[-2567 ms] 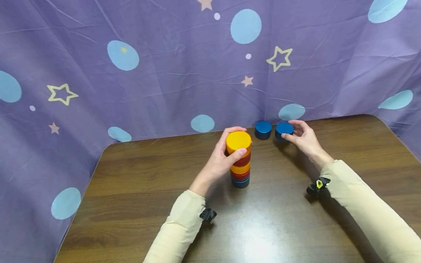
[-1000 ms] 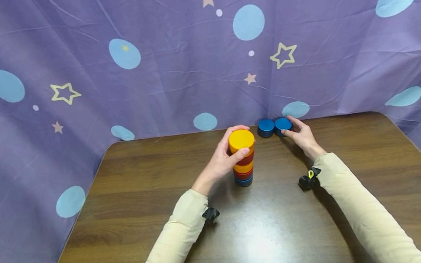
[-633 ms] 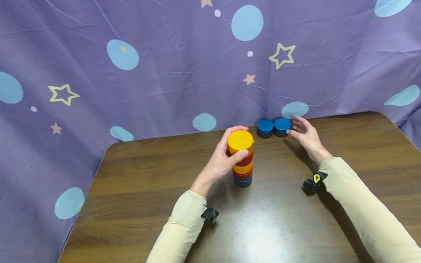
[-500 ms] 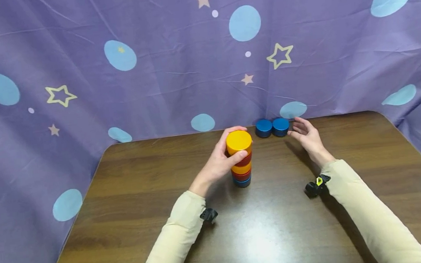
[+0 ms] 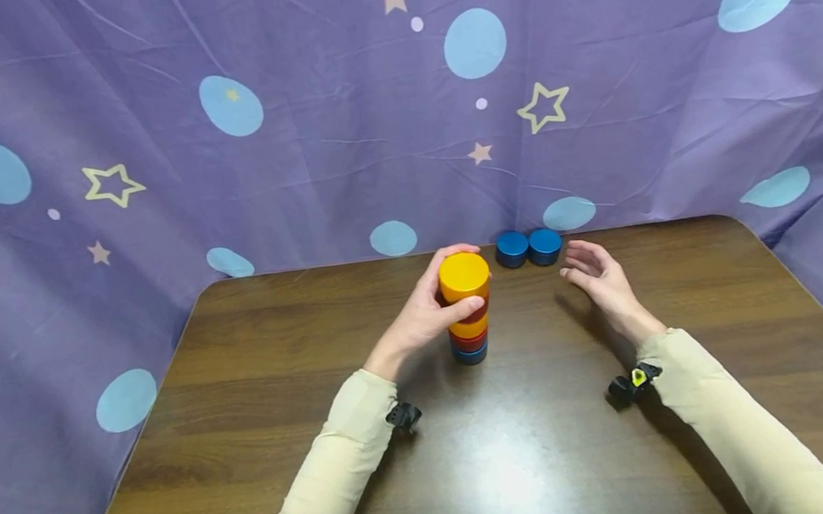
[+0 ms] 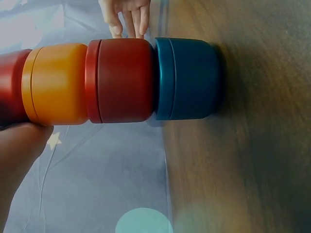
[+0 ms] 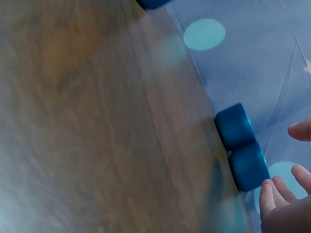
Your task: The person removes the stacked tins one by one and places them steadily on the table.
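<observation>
A column of small round lidded tins stands upright on the table; its orange top tin [image 5: 464,273] sits over red, orange and red ones, with a blue bottom tin [image 6: 189,78] on the wood. My left hand [image 5: 420,313] grips the column near its upper end, thumb on the near side and fingers round the far side. Two blue tins, the left one [image 5: 512,249] and the right one [image 5: 545,246], stand side by side at the back edge. My right hand [image 5: 608,285] is just right of them, fingers loosely bent and holding nothing.
The brown wooden table [image 5: 287,431] has rounded back corners. Behind it hangs a purple curtain [image 5: 342,132] with stars and blue ovals, close to the two blue tins. A small black camera is strapped on each wrist.
My right hand pushed the right blue tin leftward against the other, then let go and drew back to the right and nearer. My left hand has kept its grip on the column.
</observation>
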Motion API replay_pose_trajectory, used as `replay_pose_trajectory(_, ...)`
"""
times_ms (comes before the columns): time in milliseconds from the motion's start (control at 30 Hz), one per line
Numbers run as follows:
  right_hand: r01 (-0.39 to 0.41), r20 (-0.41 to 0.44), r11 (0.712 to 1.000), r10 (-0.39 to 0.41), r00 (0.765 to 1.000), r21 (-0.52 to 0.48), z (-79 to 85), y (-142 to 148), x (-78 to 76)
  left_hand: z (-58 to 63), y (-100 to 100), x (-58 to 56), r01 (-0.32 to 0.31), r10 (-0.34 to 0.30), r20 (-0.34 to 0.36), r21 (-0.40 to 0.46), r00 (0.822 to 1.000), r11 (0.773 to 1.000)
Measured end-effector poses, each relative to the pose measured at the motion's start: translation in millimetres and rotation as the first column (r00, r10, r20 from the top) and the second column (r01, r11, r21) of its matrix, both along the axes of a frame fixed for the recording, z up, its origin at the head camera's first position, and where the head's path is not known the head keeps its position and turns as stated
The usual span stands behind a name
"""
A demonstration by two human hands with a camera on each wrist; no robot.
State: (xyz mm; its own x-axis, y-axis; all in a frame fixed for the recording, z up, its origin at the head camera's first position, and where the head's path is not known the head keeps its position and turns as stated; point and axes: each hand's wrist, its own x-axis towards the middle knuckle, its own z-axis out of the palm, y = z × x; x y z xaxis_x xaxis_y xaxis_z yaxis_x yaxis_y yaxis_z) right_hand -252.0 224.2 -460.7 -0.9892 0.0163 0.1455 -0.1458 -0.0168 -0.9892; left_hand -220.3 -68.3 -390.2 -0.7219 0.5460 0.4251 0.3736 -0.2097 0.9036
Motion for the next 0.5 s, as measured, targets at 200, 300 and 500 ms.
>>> replay_pose_trajectory(200, -0.056, -0.017, 0.998, 0.055, 0.998, -0.027, 5.7, -8, 7.2, 0.7, 0, -1.0, -0.007, 0.007, 0.008, -0.002, 1.000, 1.000)
replay_pose_trajectory(300, -0.088, -0.027, 0.995, 0.087, 0.996, -0.037, 9.4, -13, 10.6, 1.9, 0, -1.0, -0.027, 0.028, 0.014, -0.026, 1.000, 0.999)
replay_pose_trajectory(500, -0.139, -0.051, 0.989, 0.137, 0.989, -0.039, 16.4, -25, 20.0, 3.5, -1, 0.5, -0.052, 0.055, 0.034, -0.067, 0.998, 0.996)
